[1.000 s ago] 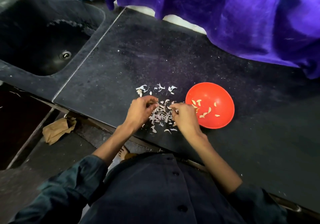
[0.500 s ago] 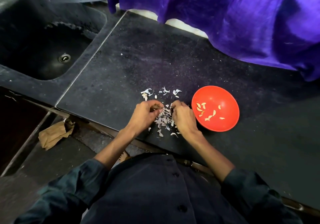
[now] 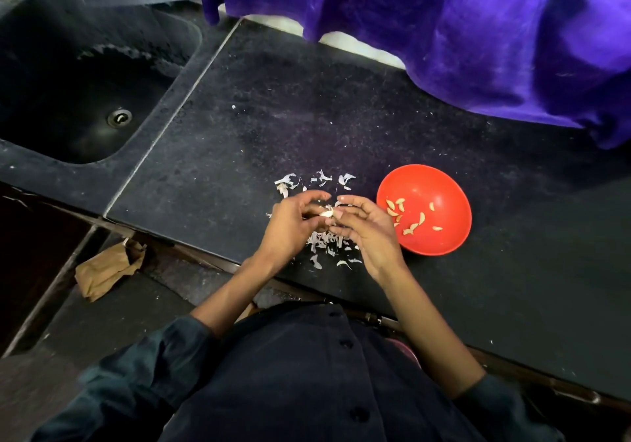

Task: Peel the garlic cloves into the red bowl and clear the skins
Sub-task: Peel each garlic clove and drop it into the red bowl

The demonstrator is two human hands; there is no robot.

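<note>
A red bowl (image 3: 440, 189) sits on the dark counter (image 3: 273, 117) and holds several peeled garlic cloves (image 3: 396, 207). Just left of it, my left hand (image 3: 290, 224) and my right hand (image 3: 367, 228) are raised a little above the counter and together pinch one pale garlic clove (image 3: 327, 213) between their fingertips. White garlic skins (image 3: 324, 240) lie scattered under and beyond the hands; part of the pile is hidden by them.
A dark sink (image 3: 85, 93) with a drain is set into the counter at the left. Purple cloth (image 3: 444, 25) hangs over the counter's back edge. A crumpled brown paper bag (image 3: 106, 271) lies on the floor below the counter's front edge.
Both hands have lifted from the skin pile, now holding a clove between them above the counter. The camera view shifted slightly.
</note>
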